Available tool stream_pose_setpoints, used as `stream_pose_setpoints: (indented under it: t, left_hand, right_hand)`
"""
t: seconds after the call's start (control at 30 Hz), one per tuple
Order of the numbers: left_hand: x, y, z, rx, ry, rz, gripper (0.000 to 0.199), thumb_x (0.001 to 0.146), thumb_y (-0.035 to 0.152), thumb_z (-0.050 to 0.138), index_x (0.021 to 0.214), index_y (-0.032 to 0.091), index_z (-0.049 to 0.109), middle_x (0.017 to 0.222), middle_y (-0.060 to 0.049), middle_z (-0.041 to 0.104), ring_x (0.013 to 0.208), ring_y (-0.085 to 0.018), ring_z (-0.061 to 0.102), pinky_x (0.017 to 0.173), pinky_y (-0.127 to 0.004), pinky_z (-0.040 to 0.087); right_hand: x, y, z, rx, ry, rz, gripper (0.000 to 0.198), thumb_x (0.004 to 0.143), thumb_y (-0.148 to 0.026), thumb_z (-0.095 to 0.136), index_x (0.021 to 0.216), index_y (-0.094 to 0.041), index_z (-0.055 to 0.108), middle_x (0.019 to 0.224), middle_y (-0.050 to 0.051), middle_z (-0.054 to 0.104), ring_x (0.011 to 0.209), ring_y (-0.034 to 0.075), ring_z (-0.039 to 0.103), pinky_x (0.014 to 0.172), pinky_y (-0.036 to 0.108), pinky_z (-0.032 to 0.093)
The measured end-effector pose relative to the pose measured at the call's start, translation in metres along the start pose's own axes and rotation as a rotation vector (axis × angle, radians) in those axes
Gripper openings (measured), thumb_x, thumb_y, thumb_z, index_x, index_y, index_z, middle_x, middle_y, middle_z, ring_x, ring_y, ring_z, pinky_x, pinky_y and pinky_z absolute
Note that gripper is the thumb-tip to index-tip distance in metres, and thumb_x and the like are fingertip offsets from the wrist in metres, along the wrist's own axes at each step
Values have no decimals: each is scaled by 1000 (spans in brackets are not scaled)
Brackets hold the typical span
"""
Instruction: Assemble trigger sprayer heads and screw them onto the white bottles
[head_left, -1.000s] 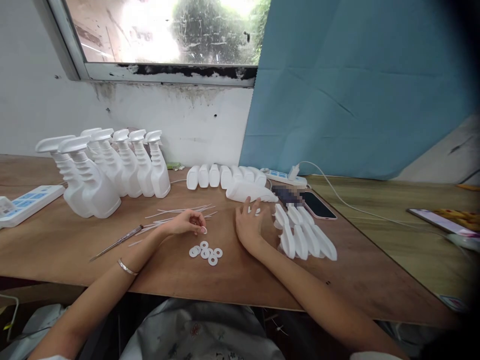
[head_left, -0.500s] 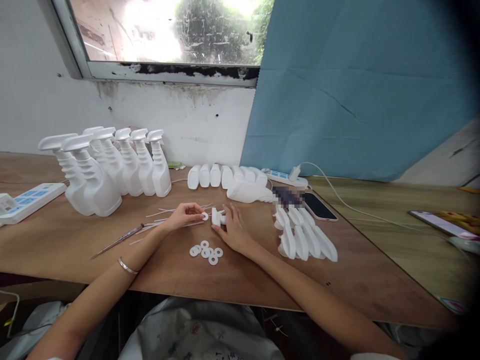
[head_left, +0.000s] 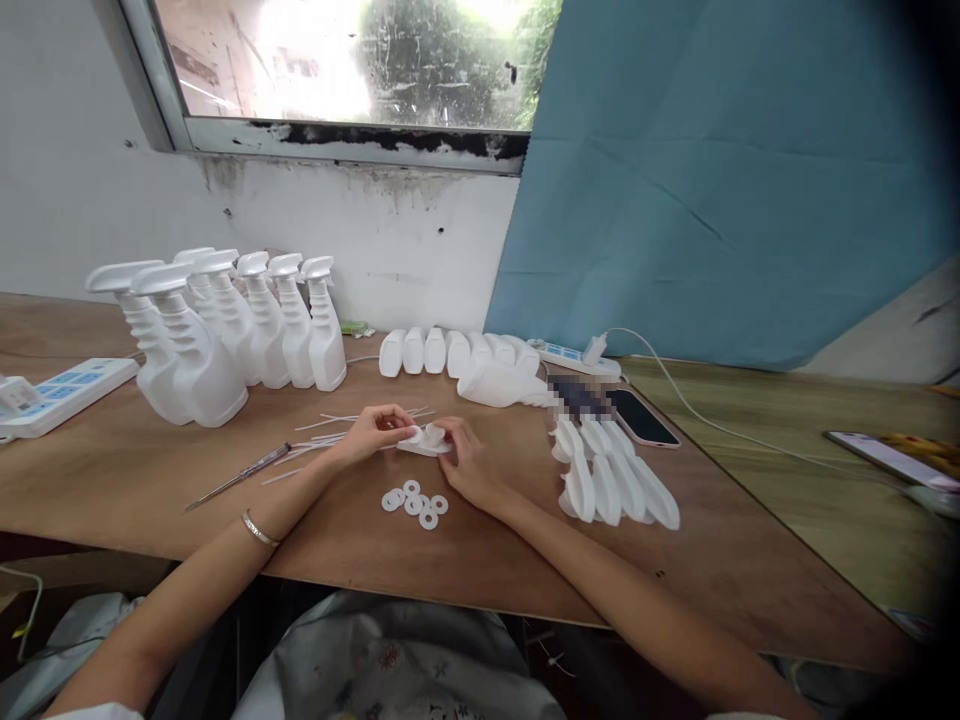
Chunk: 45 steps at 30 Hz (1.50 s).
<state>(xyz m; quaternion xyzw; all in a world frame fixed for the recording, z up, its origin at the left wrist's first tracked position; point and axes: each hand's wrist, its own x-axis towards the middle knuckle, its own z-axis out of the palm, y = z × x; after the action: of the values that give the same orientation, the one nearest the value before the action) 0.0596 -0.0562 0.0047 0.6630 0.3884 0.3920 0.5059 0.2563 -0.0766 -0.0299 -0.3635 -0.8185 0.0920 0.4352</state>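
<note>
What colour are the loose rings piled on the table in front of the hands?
White; the rings show best in the head view.

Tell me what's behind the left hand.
Thin white tubes show beyond the left hand, on both sides of it; whatever lies directly behind the hand is covered and cannot be seen.

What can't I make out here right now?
Head view: right end of the white plastic sprayer part, covered by the right hand.
Head view: details of the dark item beside the pink-edged black phone, blurred by pixelation.
Head view: left end of the left white-and-blue power strip, cut off by frame edge.
Head view: any markings on the flat white rings, too small.
</note>
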Motion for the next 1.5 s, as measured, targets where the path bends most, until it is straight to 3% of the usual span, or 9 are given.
stream_pose_setpoints:
  t: [0.17,0.37,0.6,0.7,0.83,1.1,1.33,1.5]
  left_hand:
    - [-2,3,5,129,93,114,29,64,41,67,70,14,59,55,4,50,49,-6,36,47,-20,26]
    - [-2,1,8,255,203,220,26,67,41,64,69,15,61,61,2,53,55,-9,38,54,-23,30]
    - [-2,-2,13,355,176,224,25,67,41,64,69,17,58,79,-1,56,79,-15,47,70,-26,35]
    - [0,-5,12,290,126,144,30,64,39,67,81,17,55,84,0,57,76,-13,50,68,-25,37]
    - [-1,-6,12,193,-19,108,25,67,36,63,82,17,54,79,1,58,67,-11,51,64,-23,40]
    - [-3,-3,9,211,-35,189,23,70,37,62,79,16,59,87,-3,60,77,-14,55,70,-25,42]
    - [-2,-4,7,273,-34,235,26,73,39,58,67,15,61,91,-5,56,82,-15,54,77,-27,40]
    - [-6,3,6,404,-39,321,24,76,40,55,74,16,59,88,-5,56,85,-17,53,82,-30,39]
  right_hand:
    - [-1,2,-1,0,-64,-11,37,68,-6,49,102,-19,45,106,7,46,97,17,49,83,32,45]
    - [-4,1,3,3,-103,-27,34,72,-29,60,101,-21,45,105,6,47,93,17,52,79,33,46]
    - [-6,-2,5,2,-72,-88,36,75,-18,54,107,-20,39,106,8,49,95,17,51,79,33,47]
    - [-7,-3,5,7,-72,-99,36,75,-16,53,107,-20,38,105,7,49,95,16,51,80,32,46]
    - [-6,-5,4,20,-78,-87,40,75,-16,52,111,-20,36,107,8,48,91,16,53,78,32,48]
    - [-6,-4,5,48,-59,-57,39,75,-18,54,110,-21,37,105,7,49,87,15,53,77,33,48]
    - [-4,-3,4,-19,-78,-105,30,76,-18,52,105,-20,43,106,8,48,97,17,51,80,33,46]
    - [-4,-8,2,-55,-65,-100,26,76,-21,53,100,-19,45,105,8,47,97,18,51,78,32,47]
